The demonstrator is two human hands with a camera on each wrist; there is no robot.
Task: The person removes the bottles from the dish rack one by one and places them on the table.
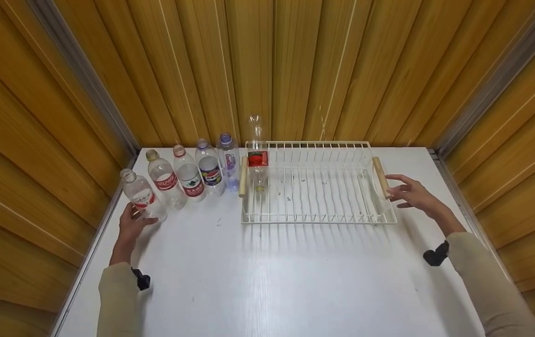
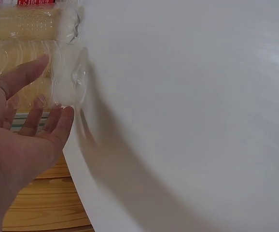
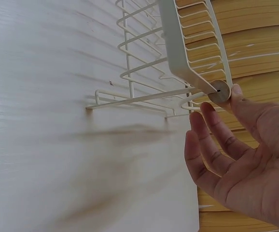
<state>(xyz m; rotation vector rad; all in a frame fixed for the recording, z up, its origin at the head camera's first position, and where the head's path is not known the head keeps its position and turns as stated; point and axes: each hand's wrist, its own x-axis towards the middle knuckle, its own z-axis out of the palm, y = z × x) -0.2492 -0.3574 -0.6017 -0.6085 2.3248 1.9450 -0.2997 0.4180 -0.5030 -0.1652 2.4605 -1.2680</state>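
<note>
My left hand (image 1: 132,223) is at the lower part of a clear plastic bottle (image 1: 143,196) with a red-and-white label, the nearest one on the left. Its thumb and fingers are spread around the bottle's base (image 2: 67,79); whether they press on it I cannot tell. Over on the right, my right hand (image 1: 415,194) is at the wooden handle (image 1: 381,178) of a white wire rack (image 1: 319,222). In the right wrist view the thumb touches the handle's round end (image 3: 220,92), while the fingers (image 3: 214,154) are loosely bent below it.
Several more bottles stand in a row: a red-labelled one (image 1: 165,181), another (image 1: 191,181), a Pepsi bottle (image 1: 211,175) and a purple-capped one (image 1: 230,161). A red-labelled bottle (image 1: 258,159) is in the rack's left end. Wood-patterned walls (image 1: 295,70) enclose the white table (image 1: 272,281).
</note>
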